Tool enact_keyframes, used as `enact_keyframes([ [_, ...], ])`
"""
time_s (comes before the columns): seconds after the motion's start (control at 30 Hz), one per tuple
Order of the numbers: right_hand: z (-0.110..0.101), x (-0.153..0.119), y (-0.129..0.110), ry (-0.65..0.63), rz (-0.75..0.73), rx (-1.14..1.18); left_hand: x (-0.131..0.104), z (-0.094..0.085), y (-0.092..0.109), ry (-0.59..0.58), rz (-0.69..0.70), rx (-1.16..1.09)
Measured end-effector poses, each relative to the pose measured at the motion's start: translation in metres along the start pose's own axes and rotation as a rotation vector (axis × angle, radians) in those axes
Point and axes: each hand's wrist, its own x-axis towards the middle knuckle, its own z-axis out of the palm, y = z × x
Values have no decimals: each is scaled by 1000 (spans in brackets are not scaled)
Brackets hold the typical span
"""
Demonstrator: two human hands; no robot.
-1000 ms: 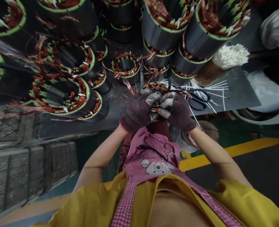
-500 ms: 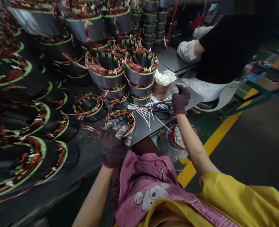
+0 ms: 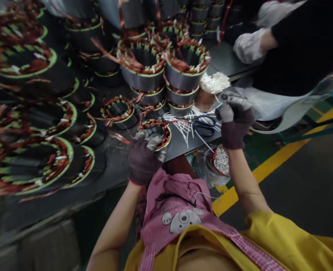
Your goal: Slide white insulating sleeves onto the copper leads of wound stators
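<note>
My left hand (image 3: pixel 146 158), in a dark glove with grey fingertips, is closed on the near rim of a small stator (image 3: pixel 166 137) wound with copper wire at the table's front edge. To the right, my right hand (image 3: pixel 236 118) is raised beside a brown container (image 3: pixel 205 101) packed with white sleeves (image 3: pixel 215 82). Its fingers are bent together near a thin white piece, too blurred to tell if they grip it. Below and left of that hand, black-handled scissors (image 3: pixel 204 126) lie among loose white strips (image 3: pixel 183 130).
Stacked stators (image 3: pixel 143 81) stand behind, with large ones (image 3: pixel 42 165) at the left. A red-rimmed container (image 3: pixel 221 161) of white bits sits below the table edge. At the upper right are another person's white-covered hand (image 3: pixel 248 47) and dark clothing.
The view has shifted, so the table things appear further right and higher. My right hand has turned and its fingers have bent beside the container of sleeves. My left hand stays on the small stator.
</note>
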Motion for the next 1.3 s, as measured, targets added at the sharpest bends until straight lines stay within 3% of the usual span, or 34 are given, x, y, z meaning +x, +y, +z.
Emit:
enact_keyframes([
  [0.03, 3, -16, -20, 75, -45, 58, 0, -1, 2, -19, -44, 9],
  [0.17, 10, -70, -78, -488, -20, 367, -2, -4, 6, -86, -146, -3],
  [0.23, 8, -87, -83, -659, 20, 503, -4, -5, 6, -112, -148, -31],
  [0.33, 4, -103, -74, -749, 103, 577, -5, -6, 4, -136, -151, -45],
  [0.53, -3, -123, -65, -684, 238, 565, -6, -4, 4, -124, -125, -23],
  [0.63, 7, -119, -72, -639, 294, 535, -6, -3, 5, -108, -115, -25],
  [0.8, 29, -102, -88, -619, 244, 557, -6, -4, 7, -108, -140, -34],
  [0.93, 13, -105, -88, -638, 222, 539, -7, -3, 7, -161, -182, -66],
  [1.1, -8, -124, -79, -597, 266, 495, -8, -1, 6, -67, -134, -58],
  [1.3, 5, -119, -80, -638, 269, 533, -6, -3, 6, -161, -194, -128],
])
